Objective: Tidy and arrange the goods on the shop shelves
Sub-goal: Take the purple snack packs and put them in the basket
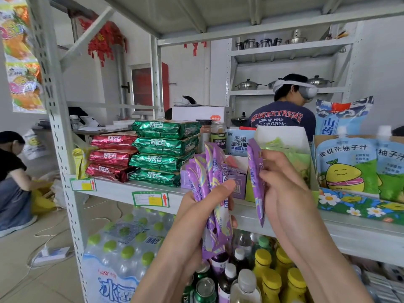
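A bundle of purple stick sachets (211,171) is grasped upright in the left grip (193,215), the thumb pressed across the front of the packs. A single purple sachet (254,171) is pinched in the right grip (284,193), held just beside the bundle and apart from it. Both are kept in front of the middle shelf (349,232), above its front edge and not yet set down.

Directly behind the bundle a purple display box (239,182) is seen on the shelf; it is judged to be where these sachets belong, though how full it is cannot be told. To the left, green snack packs (164,154) and red snack packs (111,158) are already stacked in fairly neat piles. To the right, juice pouches (345,167) are stood upright in a flowered tray.

The task is judged to be partly done: neighbouring goods appear ordered, while the sachets remain to be gathered, squared and put back. Bottles (269,276) on the lower shelf are seen crowded together and may need sorting.
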`<act>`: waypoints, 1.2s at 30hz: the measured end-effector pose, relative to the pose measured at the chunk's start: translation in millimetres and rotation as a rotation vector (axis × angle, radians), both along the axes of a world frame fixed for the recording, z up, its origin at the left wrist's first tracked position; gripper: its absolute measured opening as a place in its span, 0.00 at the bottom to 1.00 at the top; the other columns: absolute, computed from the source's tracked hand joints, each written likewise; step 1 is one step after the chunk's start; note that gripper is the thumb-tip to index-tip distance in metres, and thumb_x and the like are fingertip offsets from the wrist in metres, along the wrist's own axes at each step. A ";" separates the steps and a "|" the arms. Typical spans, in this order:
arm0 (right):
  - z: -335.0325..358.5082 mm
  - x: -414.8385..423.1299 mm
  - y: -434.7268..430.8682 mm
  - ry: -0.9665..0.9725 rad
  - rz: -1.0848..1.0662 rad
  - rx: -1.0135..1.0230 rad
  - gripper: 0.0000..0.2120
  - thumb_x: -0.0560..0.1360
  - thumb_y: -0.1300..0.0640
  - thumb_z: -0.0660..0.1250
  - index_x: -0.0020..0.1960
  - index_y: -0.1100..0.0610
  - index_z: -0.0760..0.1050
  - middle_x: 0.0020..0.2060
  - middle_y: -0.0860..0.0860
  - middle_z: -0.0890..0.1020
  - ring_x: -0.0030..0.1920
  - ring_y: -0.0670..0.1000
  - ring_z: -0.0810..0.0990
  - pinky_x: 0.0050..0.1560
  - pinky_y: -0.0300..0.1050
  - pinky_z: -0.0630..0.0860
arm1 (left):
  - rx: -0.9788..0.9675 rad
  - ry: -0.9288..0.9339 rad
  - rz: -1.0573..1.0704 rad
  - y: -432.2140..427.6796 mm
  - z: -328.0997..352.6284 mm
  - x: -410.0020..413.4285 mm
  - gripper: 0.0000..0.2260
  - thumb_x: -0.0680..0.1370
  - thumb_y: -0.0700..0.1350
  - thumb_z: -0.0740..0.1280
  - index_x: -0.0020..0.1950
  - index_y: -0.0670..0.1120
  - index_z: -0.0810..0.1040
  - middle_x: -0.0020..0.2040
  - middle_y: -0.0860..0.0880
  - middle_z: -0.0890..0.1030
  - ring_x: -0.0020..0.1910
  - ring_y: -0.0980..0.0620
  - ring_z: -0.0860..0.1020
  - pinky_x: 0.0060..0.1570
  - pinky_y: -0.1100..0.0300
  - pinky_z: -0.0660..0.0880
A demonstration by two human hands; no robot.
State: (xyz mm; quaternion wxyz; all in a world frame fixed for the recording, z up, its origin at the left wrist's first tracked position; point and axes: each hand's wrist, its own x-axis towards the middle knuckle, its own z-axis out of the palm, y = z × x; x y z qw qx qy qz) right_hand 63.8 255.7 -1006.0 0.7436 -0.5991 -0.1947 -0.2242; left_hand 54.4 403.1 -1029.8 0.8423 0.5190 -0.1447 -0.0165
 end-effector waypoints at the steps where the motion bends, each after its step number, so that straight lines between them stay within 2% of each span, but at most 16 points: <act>1: -5.6 0.1 -1.2 -0.022 -0.016 -0.011 0.17 0.83 0.66 0.59 0.53 0.47 0.80 0.50 0.50 0.84 0.53 0.51 0.83 0.60 0.50 0.75 | 0.011 -0.011 0.007 0.9 0.7 -0.1 0.22 0.69 0.50 0.79 0.56 0.41 0.79 0.41 0.42 0.79 0.31 0.46 0.77 0.31 0.58 0.76; 5: -4.9 -2.2 -1.5 -0.041 -0.034 -0.012 0.13 0.82 0.67 0.63 0.60 0.53 0.79 0.53 0.54 0.84 0.59 0.58 0.82 0.64 0.55 0.76 | 0.018 -0.099 0.034 3.2 5.9 0.3 0.12 0.75 0.49 0.74 0.49 0.40 0.79 0.41 0.41 0.78 0.35 0.47 0.76 0.34 0.57 0.77; 8: -3.8 -4.3 -2.5 -0.044 -0.048 -0.032 0.11 0.81 0.65 0.67 0.61 0.55 0.80 0.53 0.56 0.84 0.59 0.59 0.82 0.67 0.61 0.75 | -0.005 -0.083 0.023 4.2 7.3 1.1 0.11 0.76 0.49 0.73 0.49 0.42 0.79 0.41 0.41 0.79 0.34 0.48 0.77 0.33 0.56 0.76; 10: -2.8 -5.0 -3.0 -0.040 -0.049 -0.043 0.10 0.80 0.64 0.67 0.60 0.55 0.81 0.53 0.56 0.85 0.58 0.58 0.83 0.67 0.61 0.75 | -0.009 -0.074 0.027 4.5 6.5 1.5 0.09 0.77 0.49 0.72 0.47 0.43 0.79 0.41 0.42 0.78 0.33 0.47 0.76 0.33 0.55 0.75; 13: -1.1 -6.2 -2.8 -0.048 -0.053 -0.041 0.10 0.80 0.64 0.67 0.58 0.55 0.82 0.52 0.54 0.86 0.56 0.55 0.84 0.64 0.57 0.77 | -0.010 -0.047 0.038 3.9 7.6 0.7 0.09 0.76 0.49 0.73 0.44 0.45 0.79 0.40 0.42 0.77 0.32 0.47 0.76 0.32 0.55 0.75; 18: 0.3 -8.8 -3.3 -0.102 -0.092 -0.113 0.11 0.80 0.66 0.66 0.53 0.53 0.84 0.49 0.52 0.87 0.53 0.54 0.84 0.59 0.50 0.77 | -0.043 -0.036 0.034 3.5 6.8 1.4 0.09 0.77 0.49 0.73 0.47 0.44 0.78 0.40 0.43 0.77 0.32 0.47 0.76 0.33 0.55 0.75; 21: 0.6 -10.0 -3.5 -0.127 -0.104 -0.092 0.11 0.79 0.68 0.66 0.53 0.55 0.82 0.50 0.56 0.84 0.51 0.53 0.83 0.56 0.46 0.77 | -0.040 -0.037 0.015 2.2 6.2 1.2 0.10 0.77 0.49 0.73 0.48 0.43 0.76 0.40 0.43 0.77 0.32 0.47 0.75 0.32 0.56 0.76; 24: 2.8 -14.1 -1.6 -0.179 -0.089 -0.094 0.08 0.79 0.69 0.66 0.50 0.59 0.80 0.50 0.60 0.81 0.50 0.52 0.83 0.57 0.48 0.80 | -0.036 -0.034 -0.014 -1.2 5.1 2.0 0.12 0.77 0.48 0.72 0.52 0.42 0.77 0.42 0.42 0.77 0.33 0.47 0.76 0.33 0.56 0.77; 25: 3.0 -15.3 -0.2 -0.191 -0.049 -0.065 0.08 0.78 0.72 0.64 0.49 0.61 0.77 0.48 0.59 0.81 0.47 0.50 0.83 0.51 0.46 0.82 | -0.034 -0.041 -0.012 -2.0 4.4 3.9 0.13 0.76 0.49 0.72 0.54 0.41 0.78 0.43 0.41 0.78 0.34 0.47 0.76 0.34 0.56 0.77; 27: 3.1 -16.2 2.6 -0.188 0.037 0.011 0.09 0.76 0.76 0.62 0.47 0.63 0.73 0.46 0.57 0.82 0.41 0.47 0.83 0.40 0.37 0.80 | -0.017 -0.042 0.005 -2.3 4.2 4.3 0.17 0.76 0.50 0.72 0.58 0.40 0.80 0.46 0.41 0.82 0.36 0.47 0.78 0.34 0.56 0.78; 30: -0.3 -14.0 6.0 -0.193 0.068 0.022 0.07 0.75 0.69 0.69 0.46 0.59 0.73 0.50 0.56 0.83 0.49 0.50 0.81 0.48 0.40 0.78 | 0.000 -0.025 0.001 -0.6 1.8 1.4 0.16 0.77 0.50 0.70 0.58 0.40 0.82 0.47 0.42 0.86 0.35 0.48 0.81 0.33 0.57 0.79; 32: -1.5 -14.6 8.3 -0.190 0.051 -0.027 0.08 0.78 0.67 0.69 0.45 0.62 0.70 0.50 0.57 0.84 0.54 0.52 0.83 0.49 0.41 0.79 | -0.001 0.006 0.021 0.9 -0.4 6.9 0.14 0.79 0.50 0.67 0.57 0.41 0.82 0.45 0.44 0.87 0.37 0.48 0.84 0.35 0.57 0.81; 33: -1.1 -16.5 9.8 -0.198 0.016 -0.070 0.09 0.79 0.67 0.67 0.44 0.63 0.68 0.49 0.56 0.84 0.55 0.51 0.83 0.49 0.39 0.80 | -0.001 0.035 0.033 1.8 0.9 9.8 0.15 0.79 0.52 0.67 0.57 0.42 0.82 0.44 0.44 0.87 0.36 0.49 0.84 0.34 0.57 0.81; 35: -1.0 -19.4 13.3 -0.244 -0.096 -0.200 0.11 0.80 0.67 0.66 0.43 0.61 0.67 0.47 0.55 0.83 0.52 0.50 0.83 0.47 0.38 0.80 | -0.020 0.051 0.010 2.8 5.7 12.3 0.21 0.73 0.58 0.72 0.56 0.43 0.82 0.44 0.42 0.85 0.32 0.48 0.81 0.30 0.58 0.79; 36: -1.4 -20.0 16.0 -0.257 -0.163 -0.275 0.11 0.80 0.67 0.66 0.42 0.60 0.67 0.45 0.52 0.82 0.50 0.48 0.83 0.47 0.38 0.79 | -0.065 0.060 -0.008 1.4 7.1 10.7 0.21 0.72 0.58 0.72 0.54 0.43 0.83 0.43 0.42 0.84 0.32 0.48 0.79 0.31 0.58 0.77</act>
